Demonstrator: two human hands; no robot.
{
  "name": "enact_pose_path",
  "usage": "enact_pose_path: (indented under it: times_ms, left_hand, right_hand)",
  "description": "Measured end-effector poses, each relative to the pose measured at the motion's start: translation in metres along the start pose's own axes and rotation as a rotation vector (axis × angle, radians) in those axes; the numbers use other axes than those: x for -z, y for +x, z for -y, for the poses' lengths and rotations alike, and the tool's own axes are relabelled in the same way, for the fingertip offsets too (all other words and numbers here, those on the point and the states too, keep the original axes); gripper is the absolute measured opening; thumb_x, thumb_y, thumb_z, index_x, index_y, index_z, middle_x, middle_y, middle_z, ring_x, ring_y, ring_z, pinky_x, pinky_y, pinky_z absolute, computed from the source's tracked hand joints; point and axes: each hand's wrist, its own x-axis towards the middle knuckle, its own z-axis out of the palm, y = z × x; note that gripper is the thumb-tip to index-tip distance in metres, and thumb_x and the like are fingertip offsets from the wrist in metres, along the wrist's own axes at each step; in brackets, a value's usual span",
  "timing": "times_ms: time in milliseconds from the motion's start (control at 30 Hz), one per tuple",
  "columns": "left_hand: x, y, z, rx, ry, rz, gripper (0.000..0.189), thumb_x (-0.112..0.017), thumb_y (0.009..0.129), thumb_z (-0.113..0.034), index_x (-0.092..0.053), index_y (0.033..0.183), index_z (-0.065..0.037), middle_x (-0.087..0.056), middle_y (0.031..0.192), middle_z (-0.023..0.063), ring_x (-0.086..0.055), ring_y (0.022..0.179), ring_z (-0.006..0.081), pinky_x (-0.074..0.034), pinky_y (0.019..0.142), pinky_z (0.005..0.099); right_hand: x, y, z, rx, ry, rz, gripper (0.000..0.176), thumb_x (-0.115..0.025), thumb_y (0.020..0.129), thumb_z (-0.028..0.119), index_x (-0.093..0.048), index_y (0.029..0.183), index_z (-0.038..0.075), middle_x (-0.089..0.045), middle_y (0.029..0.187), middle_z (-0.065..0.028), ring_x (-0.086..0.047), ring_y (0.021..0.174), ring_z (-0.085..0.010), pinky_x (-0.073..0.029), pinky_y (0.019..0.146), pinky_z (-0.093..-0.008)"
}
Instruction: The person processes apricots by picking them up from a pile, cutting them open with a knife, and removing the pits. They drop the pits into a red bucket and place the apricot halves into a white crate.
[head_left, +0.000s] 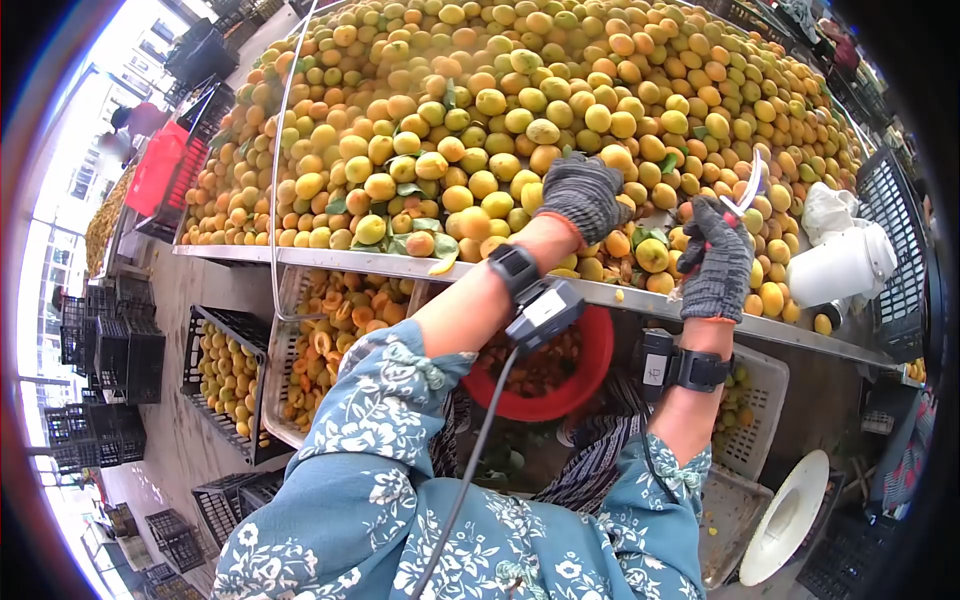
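A large heap of yellow-orange apricots (490, 102) spreads over a metal-edged table (400, 262). My left hand (585, 195), in a dark grey knitted glove, reaches onto the near part of the heap and touches fruit; its fingertips are hidden beneath it. Nearer the table edge, my right hand (718, 258), gloved alike, is closed round a tool with a curved, shiny metal end and some red at the handle (742, 204). Whether it is a knife or shears I cannot make out. Green leaves (398, 243) and opened fruit lie between and left of my hands.
Below the edge stand a red basin (590, 385), a crate of halved apricots (285, 345) and a black crate of apricots (262, 352). A white container (838, 265) lies on its side at right. A white round lid-like disc (785, 520) is low right. A cable (465, 470) hangs from my left wrist.
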Motion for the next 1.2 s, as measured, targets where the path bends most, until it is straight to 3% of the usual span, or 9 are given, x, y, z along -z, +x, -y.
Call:
enact_pose_path:
  times_ms: [100,167,367,467,600,633,767,1033,1200]
  left_hand:
    - [-0.013,0.014,-0.011,0.019,0.143,0.109,0.043,-0.062,0.073,-0.055,-0.073,0.088,-0.016,-0.066,0.095,0.0115,-0.059,0.096,0.0293,-0.044,0.081,0.0432]
    - [-0.003,0.023,-0.021,0.091,0.214,0.315,0.055,-0.063,0.076,-0.058,-0.069,0.106,-0.012,-0.063,0.114,0.0117,-0.053,0.109,0.0298,-0.039,0.090,0.0451]
    - [-0.019,0.036,-0.030,0.081,0.345,0.277,0.049,-0.066,0.072,-0.053,-0.071,0.098,-0.012,-0.066,0.102,0.0107,-0.057,0.102,0.0290,-0.044,0.083,0.0408]
    - [0.007,0.021,-0.020,0.161,-0.021,0.122,0.049,-0.068,0.068,-0.051,-0.070,0.095,-0.010,-0.068,0.095,0.0147,-0.061,0.095,0.0317,-0.048,0.079,0.0415]
    - [0.017,-0.016,0.015,0.174,-1.404,0.040,0.040,-0.079,0.066,0.000,-0.062,0.102,0.000,-0.064,0.095,0.0059,-0.062,0.087,0.0156,-0.054,0.077,0.0291]
    - [0.024,-0.028,0.021,0.241,-1.594,0.163,0.047,-0.078,0.067,-0.001,-0.059,0.110,-0.002,-0.063,0.100,0.0072,-0.063,0.092,0.0190,-0.056,0.077,0.0331]
    - [0.036,-0.067,0.035,0.245,-1.806,0.024,0.051,-0.072,0.075,-0.001,-0.053,0.122,-0.002,-0.061,0.109,0.0098,-0.063,0.099,0.0233,-0.055,0.083,0.0351]
    - [0.070,-0.092,0.056,0.227,-1.695,-0.089,0.051,-0.068,0.085,-0.024,-0.050,0.126,0.000,-0.062,0.108,0.0100,-0.062,0.097,0.0195,-0.052,0.083,0.0296]
    - [0.068,-0.096,0.074,0.226,-1.974,-0.041,0.053,-0.071,0.082,-0.028,-0.051,0.123,-0.001,-0.061,0.100,0.0083,-0.061,0.095,0.0179,-0.051,0.083,0.0286]
  right_hand:
    - [0.000,-0.001,0.000,0.001,0.000,0.005,0.024,-0.072,0.080,0.017,-0.063,0.096,0.002,-0.058,0.066,-0.0028,-0.045,0.042,-0.0075,-0.031,0.034,-0.0193]
    - [0.003,-0.001,0.002,-0.001,-0.006,-0.001,0.023,-0.072,0.080,0.016,-0.063,0.097,0.002,-0.058,0.066,-0.0031,-0.045,0.041,-0.0075,-0.031,0.034,-0.0193]
    - [0.008,0.003,0.003,-0.005,0.022,-0.022,0.024,-0.071,0.080,0.018,-0.063,0.095,0.001,-0.058,0.066,-0.0035,-0.044,0.040,-0.0078,-0.031,0.034,-0.0197]
    - [0.004,-0.001,0.008,-0.041,0.084,-0.039,0.016,-0.073,0.077,0.012,-0.066,0.088,0.003,-0.059,0.061,-0.0041,-0.045,0.036,-0.0098,-0.030,0.032,-0.0219]
    - [-0.002,-0.001,0.001,-0.068,-0.016,0.063,0.015,-0.074,0.076,0.011,-0.068,0.087,0.005,-0.061,0.064,-0.0028,-0.048,0.042,-0.0079,-0.034,0.037,-0.0207]
    - [-0.009,-0.008,0.003,-0.062,-0.044,0.085,0.015,-0.074,0.076,0.011,-0.067,0.088,0.004,-0.061,0.068,-0.0018,-0.052,0.051,-0.0076,-0.039,0.045,-0.0203]
    - [-0.030,-0.026,0.003,-0.088,-0.163,0.252,0.019,-0.073,0.079,0.013,-0.065,0.094,0.004,-0.061,0.075,-0.0002,-0.054,0.064,-0.0079,-0.043,0.058,-0.0223]
    - [-0.064,-0.068,-0.016,-0.107,-0.254,0.392,0.020,-0.060,0.092,0.028,-0.062,0.097,0.009,-0.056,0.064,0.0027,-0.041,0.040,-0.0025,-0.030,0.037,-0.0177]
    - [-0.080,-0.085,-0.028,-0.140,-0.147,0.512,0.027,-0.058,0.093,0.032,-0.061,0.094,0.005,-0.051,0.058,0.0029,-0.039,0.040,-0.0037,-0.027,0.035,-0.0191]
